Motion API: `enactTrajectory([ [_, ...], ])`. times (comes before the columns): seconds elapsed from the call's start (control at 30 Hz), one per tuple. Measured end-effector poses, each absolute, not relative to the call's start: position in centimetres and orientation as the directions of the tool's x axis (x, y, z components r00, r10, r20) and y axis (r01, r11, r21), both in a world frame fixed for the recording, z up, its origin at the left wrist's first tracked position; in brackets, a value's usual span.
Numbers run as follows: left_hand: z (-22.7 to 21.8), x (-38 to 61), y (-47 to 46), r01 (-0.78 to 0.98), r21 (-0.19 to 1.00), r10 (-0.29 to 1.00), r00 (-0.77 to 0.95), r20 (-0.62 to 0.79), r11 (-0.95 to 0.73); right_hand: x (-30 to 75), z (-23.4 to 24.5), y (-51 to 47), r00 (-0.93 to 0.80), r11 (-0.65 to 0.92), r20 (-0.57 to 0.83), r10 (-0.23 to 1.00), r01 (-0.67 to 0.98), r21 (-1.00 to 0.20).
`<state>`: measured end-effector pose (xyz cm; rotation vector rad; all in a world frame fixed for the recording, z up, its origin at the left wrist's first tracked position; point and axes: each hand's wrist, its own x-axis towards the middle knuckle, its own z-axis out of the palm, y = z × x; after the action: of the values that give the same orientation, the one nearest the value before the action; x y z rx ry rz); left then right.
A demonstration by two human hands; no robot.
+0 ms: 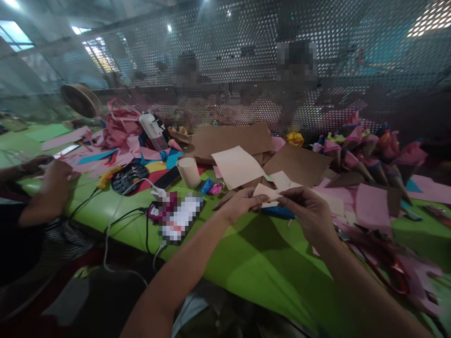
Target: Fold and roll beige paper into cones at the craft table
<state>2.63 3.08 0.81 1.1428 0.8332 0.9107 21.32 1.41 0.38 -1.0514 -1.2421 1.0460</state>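
Between my two hands is a small piece of cream paper (265, 191), held just above the green table. My left hand (243, 204) pinches its left side between thumb and fingers. At its right edge, my right hand (306, 206) closes thumb and fingertips on the same paper. Beneath the hands lies a blue object (278, 212), partly hidden by them. Just behind rest a larger cream sheet (237, 166) and a brown paper sheet (299, 164). Pink paper pieces (371, 206) lie to the right of my right hand.
Red-handled scissors (396, 272) lie at right, below paper cones (366, 155). Left of me are a phone (183, 218) with cables, a cream paper roll (189, 172), a glue gun (110, 177) and a white bottle (152, 127). A co-worker's arm (49, 192) rests at far left.
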Motion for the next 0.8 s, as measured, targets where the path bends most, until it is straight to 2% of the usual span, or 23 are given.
enactTrajectory([
  [0.17, 0.61, 2.68, 3.15, -0.16, 0.978, 0.91, 0.409, -0.059, 0.136, 21.31, 0.14, 1.57, -0.014, 0.205, 0.206, 0.978, -0.067, -0.977],
  [0.4, 0.58, 2.74, 3.04, -0.193, 0.972, 0.92, 0.387, -0.052, 0.136, 21.23, 0.27, 1.49, 0.025, 0.136, 0.134, 0.991, -0.177, -0.975],
  [0.67, 0.56, 2.92, 3.09, -0.228, 0.958, 0.907, 0.417, -0.066, 0.175, 21.3, 0.03, 1.52, 0.071, 0.175, 0.167, 0.983, -0.126, -0.976],
  [0.8, 0.19, 3.07, 3.24, -0.208, 0.971, 0.93, 0.365, -0.037, 0.121, 21.32, 0.35, 1.64, 0.061, 0.132, 0.124, 0.99, -0.156, -0.979],
])
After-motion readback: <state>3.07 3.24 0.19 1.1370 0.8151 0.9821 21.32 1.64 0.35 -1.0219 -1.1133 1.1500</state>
